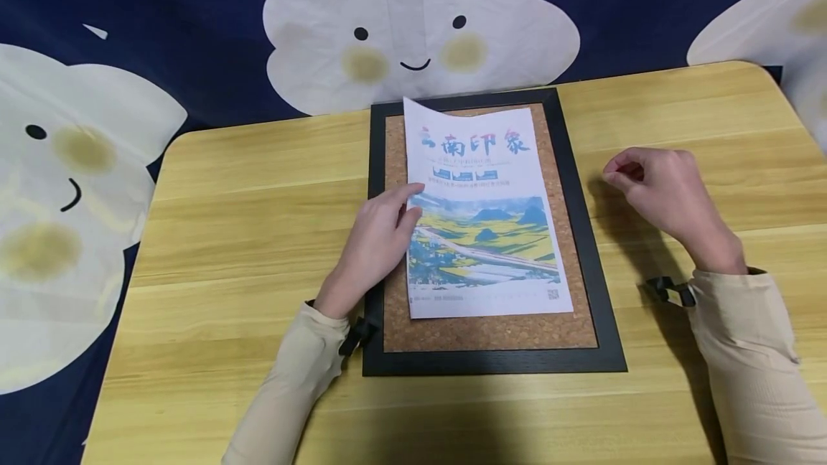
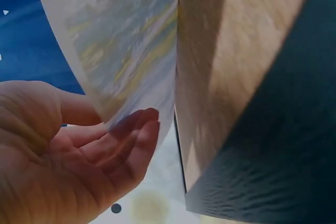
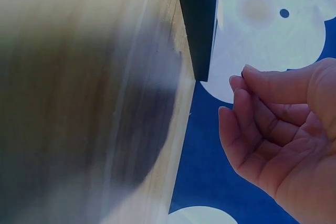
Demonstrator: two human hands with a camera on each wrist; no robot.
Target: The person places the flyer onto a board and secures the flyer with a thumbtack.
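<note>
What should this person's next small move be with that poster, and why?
Probably nudge the poster rightward to centre it: it lies nearer the left side of the cork board, its top corner over the black frame. The left hand already touches its edge; the right hand holds nothing.

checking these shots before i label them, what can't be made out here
- Small print on the poster: too small in the head view, blurred in the left wrist view.
- Cork board under the poster: hidden by the sheet.
- Left hand fingertips: the head view cannot tell whether they are over or under the poster edge.
- Right hand palm: faces down in the head view.
- Table: blurred in the right wrist view.
</note>
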